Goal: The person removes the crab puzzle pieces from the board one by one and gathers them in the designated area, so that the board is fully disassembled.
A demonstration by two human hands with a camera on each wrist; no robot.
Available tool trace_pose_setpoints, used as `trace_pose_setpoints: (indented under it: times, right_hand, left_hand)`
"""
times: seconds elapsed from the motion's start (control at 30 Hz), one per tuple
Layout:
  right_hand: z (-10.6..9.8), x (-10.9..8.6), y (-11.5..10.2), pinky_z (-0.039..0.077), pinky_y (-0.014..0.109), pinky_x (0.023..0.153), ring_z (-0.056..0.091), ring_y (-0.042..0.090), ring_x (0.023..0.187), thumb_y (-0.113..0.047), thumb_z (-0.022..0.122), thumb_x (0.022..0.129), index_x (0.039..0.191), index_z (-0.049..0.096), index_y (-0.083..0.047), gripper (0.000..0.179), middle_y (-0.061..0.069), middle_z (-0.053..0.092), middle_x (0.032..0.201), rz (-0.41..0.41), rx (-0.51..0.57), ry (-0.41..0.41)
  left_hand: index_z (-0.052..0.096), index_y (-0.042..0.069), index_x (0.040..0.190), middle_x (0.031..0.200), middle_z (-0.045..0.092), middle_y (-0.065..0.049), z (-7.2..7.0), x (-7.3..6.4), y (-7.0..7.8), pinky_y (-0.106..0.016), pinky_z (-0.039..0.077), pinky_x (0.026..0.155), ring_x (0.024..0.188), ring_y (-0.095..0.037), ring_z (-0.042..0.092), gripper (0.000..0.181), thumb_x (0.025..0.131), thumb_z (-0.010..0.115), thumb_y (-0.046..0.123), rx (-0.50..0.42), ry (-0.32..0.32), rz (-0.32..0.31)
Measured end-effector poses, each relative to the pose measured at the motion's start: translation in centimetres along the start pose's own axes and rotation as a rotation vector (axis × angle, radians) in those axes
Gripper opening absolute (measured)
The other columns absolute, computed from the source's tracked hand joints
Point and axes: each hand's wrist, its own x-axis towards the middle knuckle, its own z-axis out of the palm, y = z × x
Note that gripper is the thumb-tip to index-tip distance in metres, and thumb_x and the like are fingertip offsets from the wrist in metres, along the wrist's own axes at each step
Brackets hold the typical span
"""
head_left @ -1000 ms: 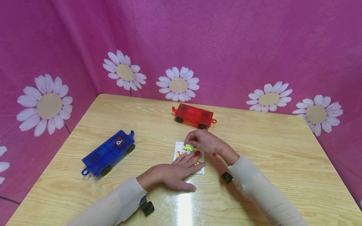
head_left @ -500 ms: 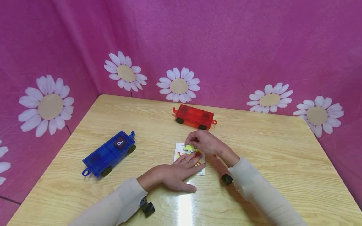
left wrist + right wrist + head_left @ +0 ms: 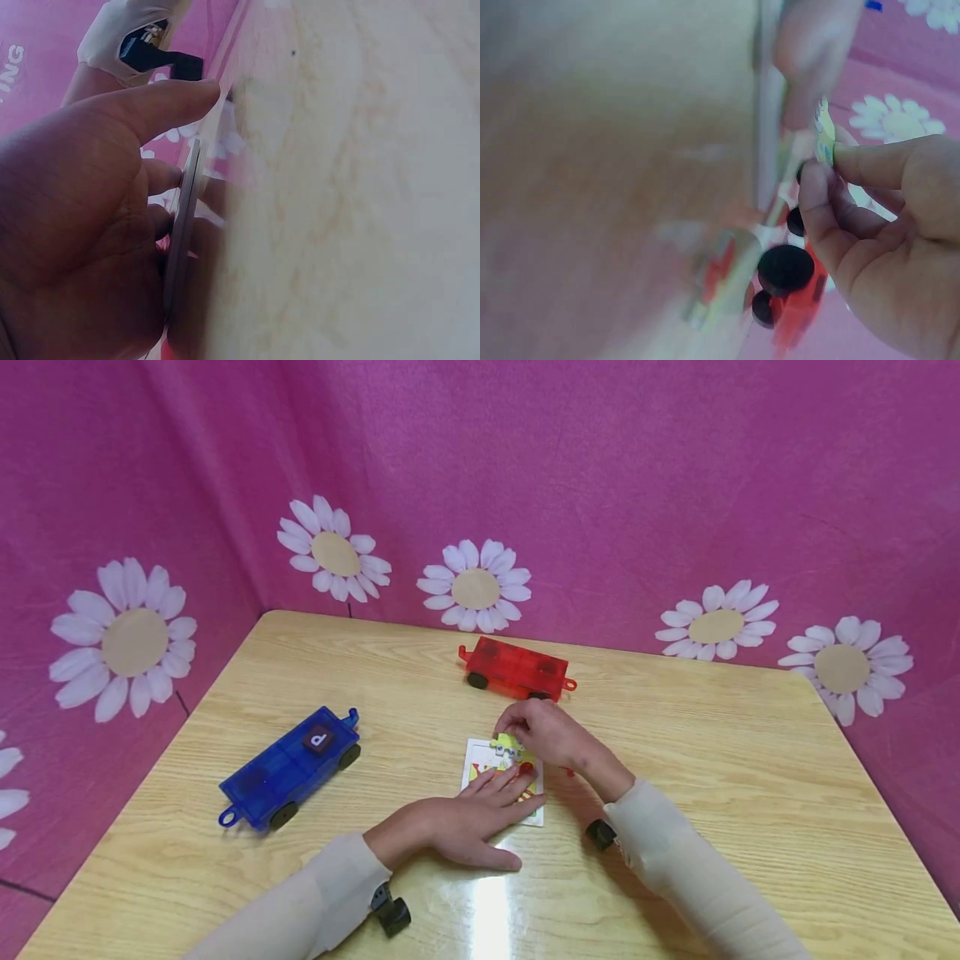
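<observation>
A small white-rimmed jigsaw board (image 3: 475,750) with a yellow and red picture lies on the table. My left hand (image 3: 468,828) rests on its lower part with fingers spread and straight, covering much of the picture. In the left wrist view, the board's edge (image 3: 182,225) shows under those fingers. Over the board's top end, my right hand (image 3: 551,735) pinches a yellow puzzle piece (image 3: 506,747) with printed eyes between thumb and fingers. The right wrist view shows that puzzle piece (image 3: 824,142) tilted up, apart from the board's surface.
A red toy wagon (image 3: 516,668) stands just behind the right hand. To the left is a blue toy wagon (image 3: 288,768) bearing a dark tile (image 3: 318,739) with a letter. A small red bit (image 3: 567,772) peeks out by the right wrist. A pink flowered curtain (image 3: 600,485) borders the table (image 3: 750,760).
My right hand has shifted slightly away from me, and the yellow piece has come up from the board with it. The left hand has stayed in place.
</observation>
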Motion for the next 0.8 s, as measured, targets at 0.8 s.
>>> trace_pose_setpoints:
  times: [0.8]
  right_hand:
    - [-4.4, -5.4, 3.8, 0.054, 0.04, 0.082, 0.062, 0.018, 0.088, 0.007, 0.062, 0.098, 0.101, 0.075, -0.003, 0.017, 0.0, 0.072, 0.094, -0.03, 0.001, 0.02]
  left_hand:
    - [0.015, 0.017, 0.167, 0.172, -0.009, -0.008, 0.1, -0.1, 0.1, -0.046, -0.007, 0.122, 0.155, -0.027, -0.014, 0.084, 0.103, 0.059, 0.047, 0.006, 0.025, 0.012]
